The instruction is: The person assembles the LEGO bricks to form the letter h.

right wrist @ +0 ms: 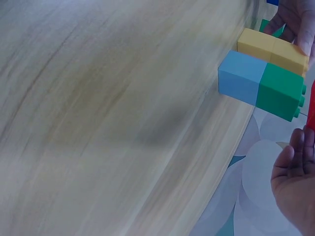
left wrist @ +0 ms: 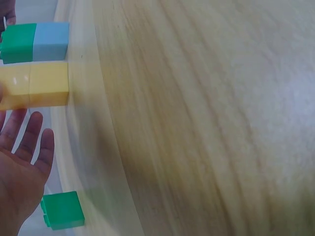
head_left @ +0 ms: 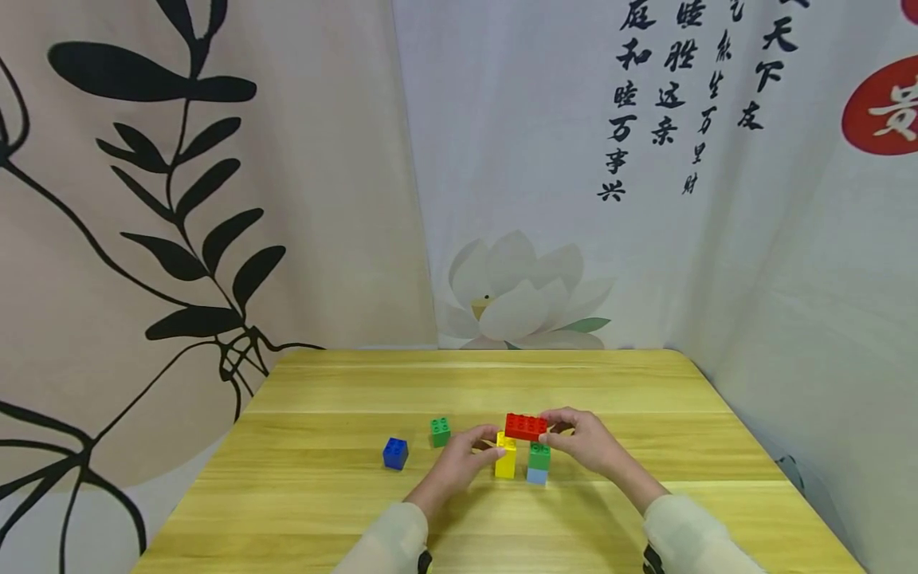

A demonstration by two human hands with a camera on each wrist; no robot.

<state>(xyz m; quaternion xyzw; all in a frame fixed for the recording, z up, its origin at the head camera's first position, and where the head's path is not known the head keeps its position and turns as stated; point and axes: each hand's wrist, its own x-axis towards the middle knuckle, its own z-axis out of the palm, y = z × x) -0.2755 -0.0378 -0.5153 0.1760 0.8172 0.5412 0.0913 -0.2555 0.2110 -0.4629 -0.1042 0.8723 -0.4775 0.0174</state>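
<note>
My right hand (head_left: 586, 440) pinches the right end of a red brick (head_left: 526, 426) between thumb and fingers. In the head view the brick overlaps the tops of two short towers; in the right wrist view studs show bare on the green one. My left hand (head_left: 462, 460) holds the upper part of the yellow tower (head_left: 505, 461), two bricks high, its thumb on the near side. To its right stands the other tower, a green brick (right wrist: 281, 91) on a light blue brick (right wrist: 241, 78), with a narrow gap between the towers.
A loose green brick (head_left: 441, 432) and a dark blue brick (head_left: 395, 454) sit left of the towers on the wooden table (head_left: 344, 510). Behind the table's far edge hangs a printed cloth (head_left: 531, 199) with a flower and writing.
</note>
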